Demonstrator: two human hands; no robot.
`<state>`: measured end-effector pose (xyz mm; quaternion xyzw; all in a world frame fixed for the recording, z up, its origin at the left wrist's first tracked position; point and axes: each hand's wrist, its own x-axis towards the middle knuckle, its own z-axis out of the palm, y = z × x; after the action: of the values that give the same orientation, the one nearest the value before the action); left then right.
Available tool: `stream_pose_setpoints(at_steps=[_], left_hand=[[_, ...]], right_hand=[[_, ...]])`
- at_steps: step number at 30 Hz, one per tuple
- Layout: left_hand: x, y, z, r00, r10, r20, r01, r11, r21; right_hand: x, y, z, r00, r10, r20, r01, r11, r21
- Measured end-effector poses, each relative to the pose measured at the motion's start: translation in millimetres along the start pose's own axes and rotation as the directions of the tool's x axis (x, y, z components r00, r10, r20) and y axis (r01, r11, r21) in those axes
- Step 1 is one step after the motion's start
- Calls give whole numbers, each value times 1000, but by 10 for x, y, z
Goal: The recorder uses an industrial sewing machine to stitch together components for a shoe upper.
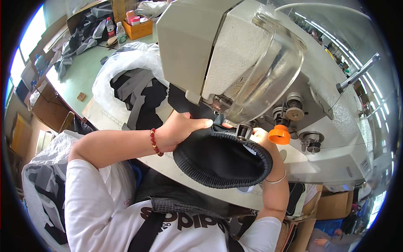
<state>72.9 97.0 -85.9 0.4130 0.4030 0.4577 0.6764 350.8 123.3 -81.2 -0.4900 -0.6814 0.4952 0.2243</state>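
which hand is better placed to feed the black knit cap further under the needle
Probably the left hand: it lies on top of the black knit cap just before the sewing machine needle. The right hand is mostly hidden behind the cap's rim.

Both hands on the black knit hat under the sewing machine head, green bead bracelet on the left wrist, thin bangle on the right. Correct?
Not quite. In the head view the bracelet on the left wrist is red beads, not green. The rest holds: left hand and right hand are on the black knit hat under the sewing machine, bangle on the right wrist.
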Motion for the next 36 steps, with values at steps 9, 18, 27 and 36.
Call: stream_pose_setpoints(at_steps=[9, 18, 27, 36], left_hand=[[6, -265, -110, 979, 47, -198, 71, 833, 549], [116, -551, -265, 965, 226, -136, -102, 794, 599], [255, -574, -523, 527, 796, 298, -706, 214, 675], [256, -208, -578, 409, 769, 490, -881, 193, 433]], right_hand=[[0, 82, 104, 991, 50, -123, -84, 954, -288], [-159, -86, 233, 959, -273, -83, 169, 777, -606], [-153, -75, 400, 795, -605, -50, 368, 546, -753], [-157, -7, 394, 707, -699, -104, 411, 526, -744]])
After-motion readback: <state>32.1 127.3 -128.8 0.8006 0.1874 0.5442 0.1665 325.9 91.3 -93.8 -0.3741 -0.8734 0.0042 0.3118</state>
